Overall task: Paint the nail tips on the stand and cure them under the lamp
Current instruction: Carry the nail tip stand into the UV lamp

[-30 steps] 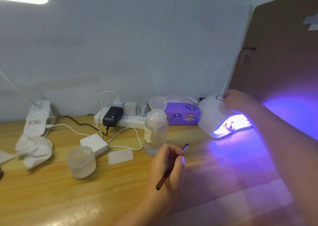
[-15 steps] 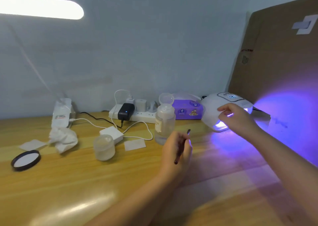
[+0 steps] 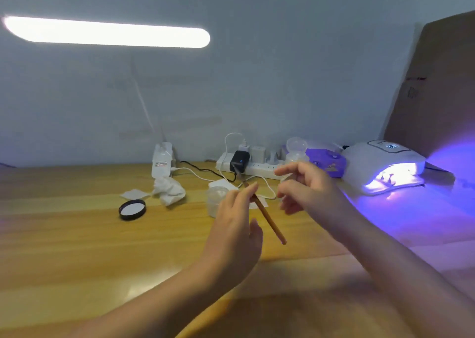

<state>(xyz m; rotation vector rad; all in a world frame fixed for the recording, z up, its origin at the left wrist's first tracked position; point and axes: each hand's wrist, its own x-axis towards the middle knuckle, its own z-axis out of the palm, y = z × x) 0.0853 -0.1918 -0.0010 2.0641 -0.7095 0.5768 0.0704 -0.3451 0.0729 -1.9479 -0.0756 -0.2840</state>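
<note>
Nail tips (image 3: 388,177) show only as blurred shapes inside the glowing mouth of the curing lamp (image 3: 380,157), which sits at the right rear of the wooden table (image 3: 77,235) beside a cardboard sheet (image 3: 442,85). One frosted jar (image 3: 218,199) stands partly hidden behind the left hand (image 3: 231,229); its contents cannot be made out. One black lid (image 3: 132,209) lies apart to the left, near one crumpled tissue (image 3: 168,190). One clear bottle (image 3: 295,152) stands behind the right hand (image 3: 308,191), by one power strip (image 3: 257,169) and one purple packet (image 3: 326,161). The left hand pinches one brush (image 3: 270,220) between fingertips, handle slanting down-right. The right hand hovers just beside it, fingers loosely spread, holding nothing.
</note>
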